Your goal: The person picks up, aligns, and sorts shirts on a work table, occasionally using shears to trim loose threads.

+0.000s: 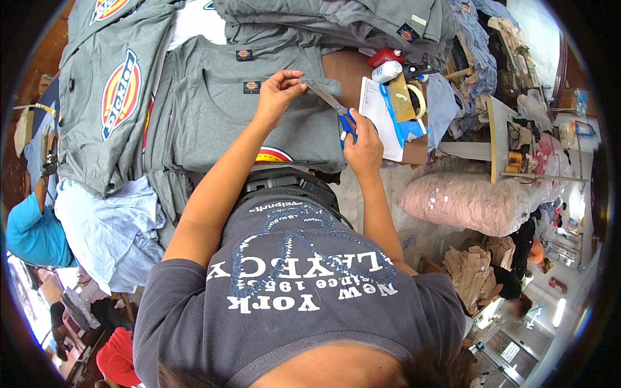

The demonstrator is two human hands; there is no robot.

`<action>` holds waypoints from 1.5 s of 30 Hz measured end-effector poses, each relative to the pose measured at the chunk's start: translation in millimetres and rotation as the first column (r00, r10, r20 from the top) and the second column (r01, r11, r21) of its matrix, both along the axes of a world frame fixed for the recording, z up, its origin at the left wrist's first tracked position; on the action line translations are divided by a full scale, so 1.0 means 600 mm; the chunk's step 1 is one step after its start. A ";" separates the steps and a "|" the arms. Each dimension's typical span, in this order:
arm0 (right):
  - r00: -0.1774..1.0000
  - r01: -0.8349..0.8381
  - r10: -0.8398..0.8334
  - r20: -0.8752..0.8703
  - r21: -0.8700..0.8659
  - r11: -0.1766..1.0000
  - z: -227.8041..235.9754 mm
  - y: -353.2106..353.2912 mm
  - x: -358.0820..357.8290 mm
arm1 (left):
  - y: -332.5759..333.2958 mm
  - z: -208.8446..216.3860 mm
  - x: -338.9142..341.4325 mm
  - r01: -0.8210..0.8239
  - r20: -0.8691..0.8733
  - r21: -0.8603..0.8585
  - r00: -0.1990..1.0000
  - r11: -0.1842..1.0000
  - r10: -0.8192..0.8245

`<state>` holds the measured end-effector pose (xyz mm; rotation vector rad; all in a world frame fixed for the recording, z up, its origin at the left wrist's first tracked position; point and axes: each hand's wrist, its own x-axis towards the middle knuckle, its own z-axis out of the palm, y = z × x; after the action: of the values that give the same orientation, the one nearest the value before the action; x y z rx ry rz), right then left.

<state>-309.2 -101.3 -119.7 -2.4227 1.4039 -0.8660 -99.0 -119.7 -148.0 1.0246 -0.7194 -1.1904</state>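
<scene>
Gripping blue-handled metal scissors (338, 108) in the right hand (363, 145), beside a grey fabric T-shirt (299, 129) under the left hand (277, 97).
Pinching something indistinct in left fingertips near the scissors; probably best keeping points off the T-shirt.

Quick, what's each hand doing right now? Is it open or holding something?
Left hand: partly curled over the grey shirt; whether it's pinching anything can't be told.
Right hand: closed, holding blue-handled scissors.
</scene>
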 end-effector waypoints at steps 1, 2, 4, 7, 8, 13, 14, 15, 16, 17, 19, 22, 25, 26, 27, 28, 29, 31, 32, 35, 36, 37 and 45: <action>1.000 -0.005 0.005 0.004 -0.001 1.000 0.000 0.000 0.000 | 0.001 -0.002 0.001 0.007 0.014 0.003 1.000 1.000 -0.007; 1.000 -0.010 0.010 -0.006 -0.006 1.000 -0.001 0.001 0.000 | 0.002 0.000 0.001 0.014 0.029 0.008 0.999 1.000 -0.015; 0.999 -0.022 0.022 -0.027 -0.015 1.000 -0.001 0.003 0.002 | 0.004 0.004 0.001 0.023 0.045 0.017 0.999 1.000 -0.024; 1.000 -0.015 0.015 -0.021 -0.006 1.000 -0.004 0.003 0.004 | 0.006 0.005 0.001 0.021 0.046 0.026 0.999 0.999 -0.022; 1.000 -0.016 0.016 0.017 -0.002 1.000 -0.004 0.003 0.006 | 0.006 0.004 0.002 0.016 0.044 0.028 0.999 0.999 -0.018; 0.997 0.005 -0.009 0.079 0.042 0.999 -0.001 0.004 0.012 | 0.010 0.003 -0.001 0.014 0.055 0.024 0.998 1.000 -0.016; 0.996 0.012 -0.016 0.087 0.045 0.999 -0.001 0.004 0.011 | 0.010 0.003 -0.001 0.005 0.048 0.018 0.999 1.000 -0.006; 0.995 0.019 -0.024 0.094 0.048 0.999 -0.002 0.005 0.009 | 0.011 0.003 -0.001 -0.004 0.041 0.012 0.999 1.000 0.004; 0.994 0.026 -0.031 0.101 0.052 0.998 -0.003 0.006 0.007 | 0.011 0.003 0.000 -0.007 0.043 0.019 0.999 1.000 0.006; 0.994 0.028 -0.033 0.106 0.054 0.998 -0.003 0.007 0.004 | 0.011 0.004 -0.001 -0.009 0.048 0.028 0.999 1.000 0.007; 0.992 0.031 -0.038 0.117 0.060 0.998 -0.003 0.007 -0.002 | 0.012 0.006 -0.002 -0.012 0.062 0.030 0.998 0.999 0.010; 0.998 0.003 -0.005 0.066 0.027 1.000 -0.002 0.009 -0.004 | 0.014 0.004 0.000 -0.013 0.088 0.016 0.996 1.000 0.011; 0.999 -0.016 0.015 0.048 0.030 0.999 -0.003 0.010 -0.003 | 0.017 0.003 0.001 -0.013 0.101 0.003 0.995 1.000 0.013; 0.999 -0.018 0.017 0.041 0.021 1.000 -0.002 0.010 -0.001 | 0.018 0.002 0.001 -0.017 0.087 -0.004 0.996 1.000 0.017; 0.999 -0.019 0.019 0.034 0.012 1.000 0.000 0.010 0.001 | 0.019 0.001 0.001 -0.021 0.074 -0.011 0.997 1.000 0.021; 0.999 -0.021 0.021 0.027 0.003 1.000 0.001 0.010 0.004 | 0.020 0.000 0.002 -0.018 0.065 -0.010 0.998 1.000 0.018; 0.999 -0.028 0.028 0.027 -0.012 1.000 0.000 0.009 0.006 | 0.020 0.000 0.002 -0.014 0.056 -0.009 0.998 1.000 0.014; 0.999 -0.042 0.044 0.027 -0.043 0.998 -0.004 0.004 0.010 | 0.021 0.001 0.002 -0.005 0.045 -0.007 0.999 1.000 0.005; 0.999 -0.043 0.044 0.023 -0.045 0.998 -0.004 0.003 0.013 | 0.023 0.002 0.001 -0.003 0.042 -0.007 0.999 1.000 0.003; 0.999 -0.049 0.050 0.019 -0.061 0.997 -0.003 0.000 0.022 | 0.025 0.004 0.001 -0.001 0.041 0.002 0.999 1.000 0.001; 0.998 -0.053 0.055 0.024 -0.073 0.996 -0.004 -0.001 0.025 | 0.026 0.005 0.000 -0.002 0.042 0.006 0.999 1.000 0.002; 0.998 -0.058 0.061 0.029 -0.086 0.995 -0.005 -0.002 0.027 | 0.026 0.006 0.000 -0.005 0.036 0.005 0.999 1.000 0.004; 0.995 -0.024 0.024 0.096 -0.004 1.000 -0.010 -0.002 0.025 | 0.026 0.008 -0.002 -0.012 -0.022 0.001 1.000 1.000 0.012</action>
<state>-294.5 -102.4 -126.0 -2.3616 1.3379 -0.9658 -100.3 -104.1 -143.0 1.0143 -0.6950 -1.1904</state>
